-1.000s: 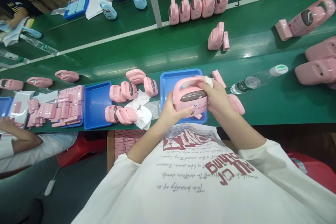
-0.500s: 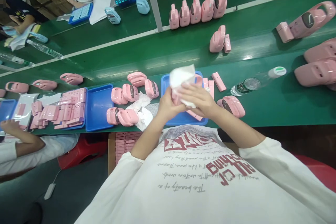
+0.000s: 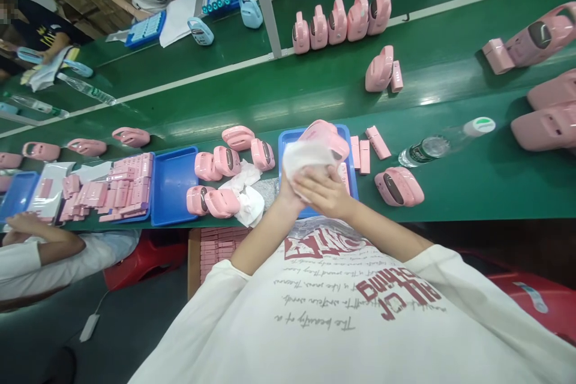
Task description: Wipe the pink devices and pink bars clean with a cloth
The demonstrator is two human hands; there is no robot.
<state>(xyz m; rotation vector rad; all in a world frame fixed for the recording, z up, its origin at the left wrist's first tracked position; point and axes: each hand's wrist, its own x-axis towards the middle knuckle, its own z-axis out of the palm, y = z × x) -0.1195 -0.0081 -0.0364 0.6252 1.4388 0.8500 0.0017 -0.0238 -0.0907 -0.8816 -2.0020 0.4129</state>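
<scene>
A glossy pink plastic device with a loop handle [image 3: 330,135] is tilted over the blue tray [image 3: 282,143]. My left hand [image 3: 290,195] is closed around its near end, largely covered by a white cloth [image 3: 306,157]. With fingers bent, my right hand [image 3: 324,189] presses that cloth against the device. Pink rectangular pieces [image 3: 344,177] show in the tray beside my right hand. Just right of the tray lie several more pink pieces [image 3: 378,142] and another pink device [image 3: 399,186].
Left of my hands are several pink devices [image 3: 224,203], crumpled white cloths [image 3: 250,205] and a blue tray [image 3: 173,186]. A water bottle [image 3: 427,150] lies at right. Pink devices line the far ledge [image 3: 337,21]. A co-worker's hand [image 3: 22,222] is at far left.
My hands have come down and closer together. The cloth has shifted lower, and more of the pink device shows beyond it. My right hand has moved left. The whole view has shifted slightly.
</scene>
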